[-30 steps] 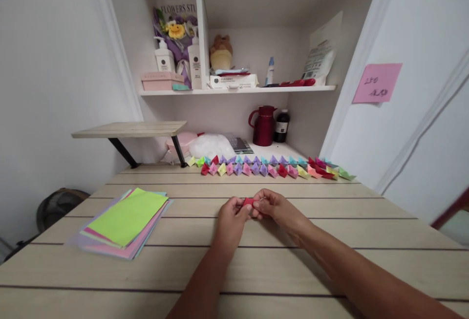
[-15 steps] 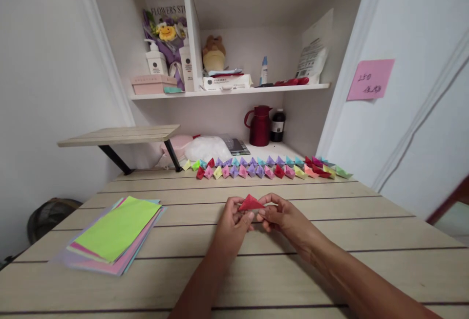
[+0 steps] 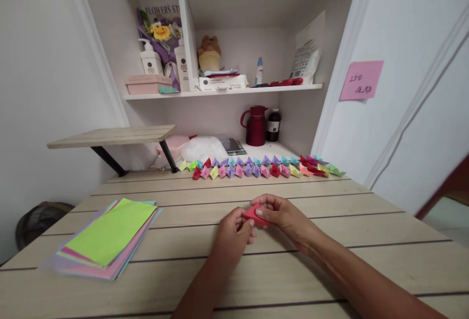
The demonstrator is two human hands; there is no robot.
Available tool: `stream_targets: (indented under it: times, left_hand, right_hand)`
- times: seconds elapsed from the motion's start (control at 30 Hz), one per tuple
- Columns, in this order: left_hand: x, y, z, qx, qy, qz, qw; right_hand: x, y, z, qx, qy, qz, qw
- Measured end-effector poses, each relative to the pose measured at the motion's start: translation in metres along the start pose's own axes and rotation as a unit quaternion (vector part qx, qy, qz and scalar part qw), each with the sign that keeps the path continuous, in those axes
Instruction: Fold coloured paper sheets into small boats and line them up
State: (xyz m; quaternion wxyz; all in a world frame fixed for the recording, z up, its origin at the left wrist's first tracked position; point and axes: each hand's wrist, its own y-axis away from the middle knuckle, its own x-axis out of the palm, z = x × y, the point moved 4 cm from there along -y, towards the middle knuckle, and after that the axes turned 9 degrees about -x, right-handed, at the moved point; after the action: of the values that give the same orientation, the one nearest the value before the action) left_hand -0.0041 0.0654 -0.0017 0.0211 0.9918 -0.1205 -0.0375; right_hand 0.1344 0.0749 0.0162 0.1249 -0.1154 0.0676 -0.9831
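Observation:
A small piece of folded red paper point(image 3: 253, 216) is held between my two hands, a little above the wooden tabletop point(image 3: 176, 280). My left hand point(image 3: 234, 231) pinches its left corner with thumb and fingers. On the other side, my right hand point(image 3: 276, 214) grips it, the thumb lying across the paper and the fingers behind. Part of the paper is covered by the right thumb. Beyond the hands, rows of small folded paper boats point(image 3: 248, 170) in many colours stand along the back of the table.
To the left lies a stack of coloured paper sheets point(image 3: 113, 231), lime green on top. A raised wooden shelf point(image 3: 110, 136) on black legs stands at the back left. Behind are a dark red jug point(image 3: 255, 126) and a dark bottle point(image 3: 273, 125). A pink note point(image 3: 361, 80) hangs on the wall.
The red paper has turned and tilted in my hands. My right thumb has moved onto its face. The view has shifted slightly to the right.

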Motion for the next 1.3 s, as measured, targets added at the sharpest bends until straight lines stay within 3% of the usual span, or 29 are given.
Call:
stream_targets:
  times: [0.13,0.3,0.47,0.6,0.73,0.8,0.9,1.07,1.3]
  left_hand:
    - [0.005,0.001,0.0,0.03,0.011,-0.003,0.999]
    - [-0.002,0.003,-0.006,0.082,0.018,-0.078,0.993]
    - [-0.002,0.01,-0.019,0.15,-0.059,-0.074,0.984]
    - [-0.003,0.014,-0.026,0.188,-0.09,-0.103,0.973]
    - [-0.013,0.011,-0.023,0.153,-0.06,-0.163,0.973]
    - [-0.017,0.008,-0.02,0.128,-0.033,-0.166,0.977]
    - [-0.017,0.004,-0.014,0.085,0.005,-0.128,0.988]
    - [-0.01,0.003,-0.008,0.03,0.044,-0.087,0.995]
    - [-0.009,0.007,-0.008,0.005,0.093,-0.083,0.992]
  right_hand:
    - [-0.002,0.001,0.002,-0.006,-0.003,-0.012,1.0]
    - [-0.002,0.005,0.006,0.029,0.012,0.002,1.0]
    - [0.003,0.009,0.001,0.05,0.017,0.025,0.998]
    - [0.006,0.01,-0.001,0.067,0.056,0.038,0.995]
    - [0.003,0.009,0.019,-0.051,0.176,0.019,0.983]
    - [0.004,0.01,0.026,-0.079,0.193,0.049,0.977]
    - [0.008,0.01,0.026,-0.065,0.2,0.101,0.972]
    - [0.005,0.008,0.019,-0.046,0.239,0.053,0.969]
    - [0.002,0.008,0.013,-0.028,0.31,0.055,0.949]
